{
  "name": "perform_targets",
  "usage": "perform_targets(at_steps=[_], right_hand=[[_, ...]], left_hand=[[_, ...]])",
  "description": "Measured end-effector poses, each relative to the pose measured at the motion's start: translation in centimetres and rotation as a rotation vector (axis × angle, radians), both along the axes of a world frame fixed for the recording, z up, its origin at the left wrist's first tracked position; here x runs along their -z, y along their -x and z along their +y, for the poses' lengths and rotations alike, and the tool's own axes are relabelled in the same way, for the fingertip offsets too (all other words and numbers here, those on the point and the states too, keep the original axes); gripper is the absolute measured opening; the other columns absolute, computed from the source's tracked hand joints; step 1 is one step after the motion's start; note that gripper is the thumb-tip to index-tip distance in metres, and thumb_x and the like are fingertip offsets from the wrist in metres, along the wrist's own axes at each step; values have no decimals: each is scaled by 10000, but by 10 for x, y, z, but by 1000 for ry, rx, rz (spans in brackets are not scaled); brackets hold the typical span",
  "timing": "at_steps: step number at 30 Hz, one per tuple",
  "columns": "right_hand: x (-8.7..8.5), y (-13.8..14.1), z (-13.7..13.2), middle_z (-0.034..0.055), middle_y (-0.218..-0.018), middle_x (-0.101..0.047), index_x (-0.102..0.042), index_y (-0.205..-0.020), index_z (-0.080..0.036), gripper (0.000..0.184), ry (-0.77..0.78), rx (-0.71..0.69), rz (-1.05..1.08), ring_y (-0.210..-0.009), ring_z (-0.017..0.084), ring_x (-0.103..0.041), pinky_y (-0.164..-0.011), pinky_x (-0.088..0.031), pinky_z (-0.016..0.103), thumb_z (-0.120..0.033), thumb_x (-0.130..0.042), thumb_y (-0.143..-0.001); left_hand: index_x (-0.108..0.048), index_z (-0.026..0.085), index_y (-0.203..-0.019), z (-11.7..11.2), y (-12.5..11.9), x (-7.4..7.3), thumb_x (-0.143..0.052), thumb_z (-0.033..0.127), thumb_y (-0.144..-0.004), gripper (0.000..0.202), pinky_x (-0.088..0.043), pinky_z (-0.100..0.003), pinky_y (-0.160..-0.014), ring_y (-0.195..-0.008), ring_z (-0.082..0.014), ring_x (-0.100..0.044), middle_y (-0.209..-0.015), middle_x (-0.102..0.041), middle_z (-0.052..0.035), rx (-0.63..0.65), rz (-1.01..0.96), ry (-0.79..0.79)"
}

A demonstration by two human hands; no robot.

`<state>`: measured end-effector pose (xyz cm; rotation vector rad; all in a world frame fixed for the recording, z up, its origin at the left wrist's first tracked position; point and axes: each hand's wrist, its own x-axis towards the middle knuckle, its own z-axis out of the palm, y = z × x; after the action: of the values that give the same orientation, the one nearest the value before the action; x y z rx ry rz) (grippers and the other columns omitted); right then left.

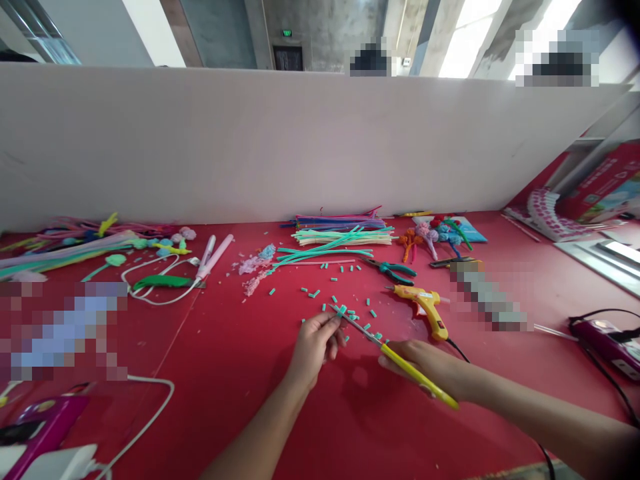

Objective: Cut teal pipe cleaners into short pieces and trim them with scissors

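Observation:
My left hand (pixel 320 340) is closed in a pinch on a short green pipe cleaner piece (pixel 341 311). Yellow-handled scissors (pixel 420 377) are in my right hand (pixel 425 360), which is closed around them. Their metal blades point up and left and meet the green piece at my left fingertips; whether they touch it I cannot tell. Several cut green bits (pixel 367 327) lie scattered on the red table around and beyond my hands. Part of the right hand's fingers is hidden behind the yellow handle.
Behind the hands lie bundles of green pipe cleaners (pixel 325 253), teal pliers (pixel 395 271) and a yellow glue gun (pixel 424 308) with a black cord. Pink curling-iron-like tongs (pixel 215 259) rest at left. A white partition (pixel 280 147) closes off the back.

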<state>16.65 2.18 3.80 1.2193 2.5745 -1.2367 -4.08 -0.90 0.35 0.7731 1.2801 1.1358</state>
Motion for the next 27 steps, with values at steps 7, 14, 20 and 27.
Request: perform_targets(at_steps=[7,14,20,27], right_hand=[[5,-1,0,15,-601,-517,-548,-711,-171,362,35,84,33,-591,138,-486,-519,-351,238,-488,-385,-774],[-2,2,3,-8,-575,-483,-472,-648,-174,381,124,8,-28,-458,81,-406,-438,-305,218,-502,-342,-789],[-5,9,5,-39,-449,-371,-367,-553,-177,318,212,-29,-2,-390,52,-323,-376,-242,198,-400,-394,-779],[14,9,5,-46,-376,-287,-295,-434,-171,293,301,6,51,-351,42,-280,-346,-186,205,-186,-449,-683]], left_hand=[[-515,136,-650,0,0,0,-502,368,-715,242,-128,-176,-325,-306,-31,-328,-483,-532,7,-6,-16,-8],[-535,133,-656,0,1,4,-499,340,-717,219,-113,-182,-332,-313,-27,-309,-465,-512,15,5,-36,-17],[-513,133,-616,2,-1,7,-509,313,-692,195,-96,-186,-329,-298,-26,-293,-451,-505,17,-11,-59,17],[-460,141,-564,5,-3,14,-520,301,-672,202,-82,-173,-314,-286,-17,-267,-446,-492,28,-35,-86,63]])
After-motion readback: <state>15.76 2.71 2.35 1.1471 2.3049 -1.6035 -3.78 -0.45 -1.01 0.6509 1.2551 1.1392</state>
